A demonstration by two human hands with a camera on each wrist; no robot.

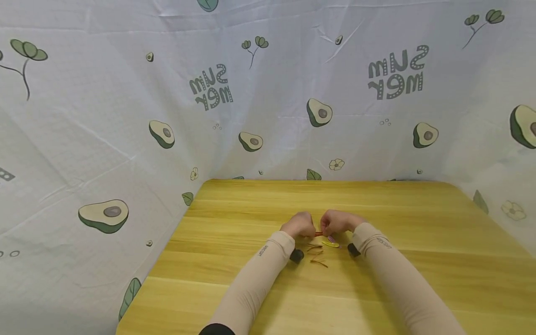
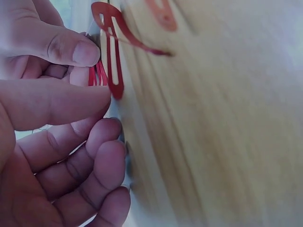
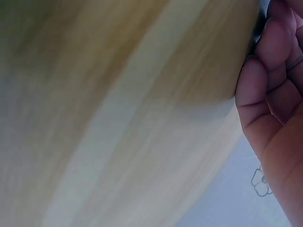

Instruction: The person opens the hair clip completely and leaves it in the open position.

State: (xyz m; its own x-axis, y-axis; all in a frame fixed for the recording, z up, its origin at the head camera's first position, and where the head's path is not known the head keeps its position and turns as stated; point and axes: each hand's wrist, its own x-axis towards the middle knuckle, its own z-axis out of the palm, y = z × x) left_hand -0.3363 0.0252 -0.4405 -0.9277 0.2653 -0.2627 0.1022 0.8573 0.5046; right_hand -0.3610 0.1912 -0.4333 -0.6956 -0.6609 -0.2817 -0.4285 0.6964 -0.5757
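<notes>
Between the two hands, a red hair clip stretches just above the table in the head view. My left hand pinches one end with thumb and forefinger, its other fingers curled in the left wrist view. The right hand grips the other end, its thumb over red strips in the left wrist view. Beside them there, a red snap clip has its prong sprung apart. In the right wrist view, only curled fingers of the right hand show; their tips are partly out of frame.
Nearer the body lie a yellow hair clip, a purple clip and several brownish-orange sprung clips. Everything rests on a wood-grain table. A white curtain printed with avocados hangs behind and to the sides.
</notes>
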